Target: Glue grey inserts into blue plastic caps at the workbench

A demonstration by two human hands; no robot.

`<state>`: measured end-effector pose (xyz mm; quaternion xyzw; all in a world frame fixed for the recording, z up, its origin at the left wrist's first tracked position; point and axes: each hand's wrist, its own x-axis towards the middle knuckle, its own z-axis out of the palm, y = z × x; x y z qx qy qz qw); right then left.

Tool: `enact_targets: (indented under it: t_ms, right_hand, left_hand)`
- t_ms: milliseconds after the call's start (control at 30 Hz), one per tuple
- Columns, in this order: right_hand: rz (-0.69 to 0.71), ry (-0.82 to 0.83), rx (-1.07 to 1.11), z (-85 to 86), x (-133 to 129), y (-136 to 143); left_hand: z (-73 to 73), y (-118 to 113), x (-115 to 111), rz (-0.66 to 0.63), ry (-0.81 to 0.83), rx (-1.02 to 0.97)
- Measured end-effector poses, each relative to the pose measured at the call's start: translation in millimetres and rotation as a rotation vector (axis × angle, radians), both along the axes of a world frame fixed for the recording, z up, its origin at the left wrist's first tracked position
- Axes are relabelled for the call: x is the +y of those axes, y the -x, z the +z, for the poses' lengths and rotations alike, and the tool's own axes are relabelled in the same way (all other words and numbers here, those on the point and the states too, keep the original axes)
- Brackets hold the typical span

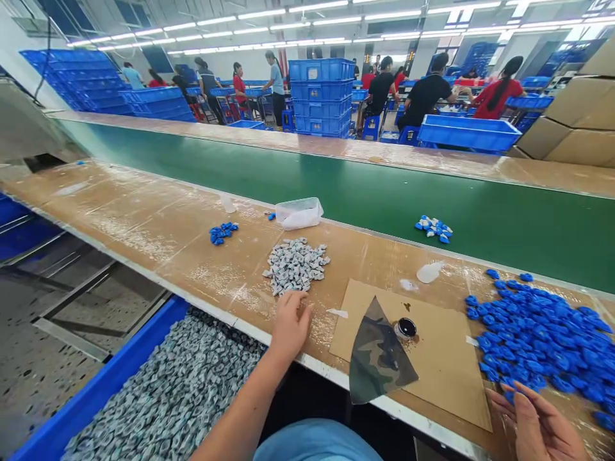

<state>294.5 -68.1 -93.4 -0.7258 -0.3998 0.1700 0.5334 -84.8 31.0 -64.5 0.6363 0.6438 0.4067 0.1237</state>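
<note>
My left hand (291, 325) rests on the near edge of the table, fingertips at the front of a heap of small grey-white pieces (296, 264). Its fingers are loosely bent, with the thumb apart, and nothing shows in them. At the lower right, my right hand (542, 419) pinches a small blue piece (509, 396) between thumb and fingers. Just beyond it spreads a large heap of blue pieces (542, 333). Between my hands lies a cardboard sheet (446, 358), bearing a small jar of dark liquid (406, 328) and a pointed camouflage-patterned sheet (379, 358) that overhangs the table edge.
A green conveyor belt (336, 186) runs behind the table, carrying a small cluster of blue-and-white pieces (434, 228). Near it are a clear plastic tray (298, 213) and a few blue pieces (222, 233). Below left, a blue bin (52, 426) holds many grey pieces. People work beyond.
</note>
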Motion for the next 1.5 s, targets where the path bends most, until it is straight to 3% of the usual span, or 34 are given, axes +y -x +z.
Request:
enact_targets:
  t_ms: [167,400,567,700,800,900,1100,1333,1500]
  right_hand:
    - [-0.045,-0.031,0.277,9.5,14,26]
    - [0.187,0.051,0.454,21.8,33,48]
    - [0.397,0.074,0.179,36.2,42,64]
    - [0.444,0.035,-0.169,42.5,52,71]
    - [0.512,0.013,-0.385,49.6,60,74]
    - [0.564,-0.021,-0.504,56.1,67,75]
    - [0.587,-0.037,-0.632,55.7,72,75]
    - [0.599,-0.028,-0.628,55.4,71,75]
    - [0.565,-0.041,-0.524,54.4,68,74]
  left_hand:
    - [-3.5,18,4,-0.015,0.113,0.128]
    - [-17.3,15,1,0.004,0.022,0.245]
    - [-25.1,23,-1,-0.033,-0.066,0.223]
    - [-18.2,23,-6,-0.044,-0.133,0.167]
    - [-9.7,15,-10,-0.044,-0.13,0.037]
    - [-4.1,-3,-13,-0.121,-0.052,-0.232]
    - [-2.7,-44,-17,-0.308,0.306,-0.732]
    - [-3.4,-71,-21,-0.393,0.534,-0.936]
    - [-3.2,-86,-18,-0.423,0.6,-0.984]
